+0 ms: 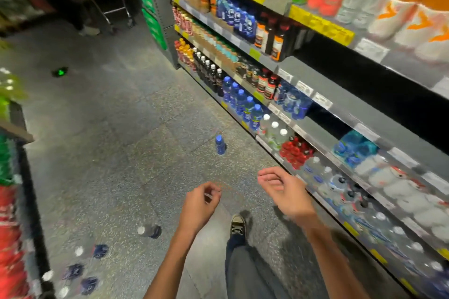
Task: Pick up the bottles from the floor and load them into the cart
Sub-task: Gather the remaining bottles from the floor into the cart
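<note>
Blue plastic, capped and standing upright on the speckled floor (97, 153): one blue bottle (220, 144), just off the foot of the drinks shelving (340, 114) and ahead of both hands. Probably full, so moderately heavy for its size, stiff enough in the wall to take a firm squeeze, smooth and perhaps a little slippery; not fragile. Best taken round the mid-body with fingers and thumb wrapped, or pinched under the cap collar if lifted from above. Nearer and to the left, a toppled bottle with a white cap (149, 230) lying on its side, blurred; likely to roll if nudged, so better pinned and scooped across the barrel. Further down-left, a loose cluster of dark-blue bottles with white caps (80, 267) beside the dark edge of the left-hand display (14, 226), too smeared to count or to tell upright from fallen. Left hand (200, 204) empty, fingers loosely curled, hanging above the floor. Right hand (283, 192) likewise empty, fingers relaxed and half bent, near the lower shelf edge but touching nothing. One shoe (238, 226) planted between the forearms. Wire cart (116, 11) visible only far off at the top of the aisle, well apart from every bottle. Judged stage: nothing in hand, upright bottle the easiest first pick.
</note>
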Motion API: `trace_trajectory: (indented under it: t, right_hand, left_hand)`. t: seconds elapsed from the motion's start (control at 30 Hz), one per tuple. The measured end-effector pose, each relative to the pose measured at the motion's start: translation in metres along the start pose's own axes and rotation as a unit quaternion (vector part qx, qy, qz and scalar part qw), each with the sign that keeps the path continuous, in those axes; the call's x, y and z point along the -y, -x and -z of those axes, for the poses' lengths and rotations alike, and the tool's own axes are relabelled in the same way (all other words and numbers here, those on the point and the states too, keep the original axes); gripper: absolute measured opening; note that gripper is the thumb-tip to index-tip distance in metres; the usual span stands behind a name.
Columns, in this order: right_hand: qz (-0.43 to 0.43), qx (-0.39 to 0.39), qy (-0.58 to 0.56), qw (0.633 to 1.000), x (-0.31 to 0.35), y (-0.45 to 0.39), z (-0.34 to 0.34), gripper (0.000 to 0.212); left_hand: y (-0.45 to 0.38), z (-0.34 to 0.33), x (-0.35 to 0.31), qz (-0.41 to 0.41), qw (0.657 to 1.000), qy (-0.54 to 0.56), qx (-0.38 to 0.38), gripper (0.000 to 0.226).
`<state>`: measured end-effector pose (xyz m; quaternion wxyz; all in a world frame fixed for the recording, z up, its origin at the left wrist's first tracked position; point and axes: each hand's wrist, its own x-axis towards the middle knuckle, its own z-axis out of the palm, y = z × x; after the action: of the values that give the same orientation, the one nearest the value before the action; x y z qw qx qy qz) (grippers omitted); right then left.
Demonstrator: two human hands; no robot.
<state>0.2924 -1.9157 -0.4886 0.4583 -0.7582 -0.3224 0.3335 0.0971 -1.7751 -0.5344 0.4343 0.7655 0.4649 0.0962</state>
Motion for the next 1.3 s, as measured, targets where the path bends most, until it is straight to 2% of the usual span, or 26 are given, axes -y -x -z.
trace_trajectory:
  t: [0.13,0.3,0.43,0.57,0.7,0.77,0.87,0.97,1.03,1.17,1.23,1.3]
  right_hand:
    - [0.007,0.018,0.043,0.999,-0.008,-0.119,-0.026,0.016]
    - [0.001,0.035,0.045,0.998,-0.05,-0.261,-0.088,0.007]
    - [-0.03,0.051,0.051,0.997,-0.126,-0.356,-0.151,0.02]
    - [-0.062,0.077,0.097,0.99,-0.223,-0.436,-0.213,0.037]
    - [-0.078,0.074,0.113,0.988,-0.323,-0.506,-0.267,0.037]
    - [-0.077,0.067,0.111,0.989,-0.371,-0.541,-0.293,0.04]
    - [-0.09,0.049,0.117,0.988,-0.43,-0.592,-0.33,0.087]
    - [-0.04,-0.005,0.141,0.989,-0.482,-0.641,-0.362,0.098]
    - [-0.045,-0.015,0.143,0.989,-0.504,-0.666,-0.376,0.092]
    - [-0.028,-0.041,0.148,0.988,-0.518,-0.671,-0.392,0.052]
    - [0.018,-0.05,0.151,0.987,-0.511,-0.651,-0.399,0.046]
    - [0.024,-0.036,0.151,0.988,-0.493,-0.622,-0.401,0.04]
  left_hand:
    - [-0.099,0.015,0.022,0.037,0.999,-0.002,-0.012,0.007]
    - [-0.222,0.003,0.074,0.073,0.997,0.013,-0.018,0.007]
    - [-0.306,-0.034,0.139,0.092,0.996,0.016,-0.015,0.008]
    - [-0.385,-0.086,0.233,0.102,0.995,0.018,0.007,0.007]
    - [-0.459,-0.149,0.332,0.11,0.993,0.034,0.011,0.008]
    - [-0.49,-0.177,0.381,0.106,0.994,0.033,0.016,0.016]
    - [-0.533,-0.208,0.442,0.103,0.994,0.026,0.024,0.023]
    - [-0.57,-0.222,0.481,0.099,0.995,0.019,0.018,0.017]
    - [-0.588,-0.225,0.5,0.097,0.995,0.017,0.008,0.014]
    - [-0.597,-0.219,0.51,0.104,0.994,0.025,0.0,0.014]
    - [-0.588,-0.209,0.505,0.11,0.993,0.035,-0.002,0.012]
    - [-0.567,-0.194,0.497,0.125,0.992,0.034,-0.003,0.012]
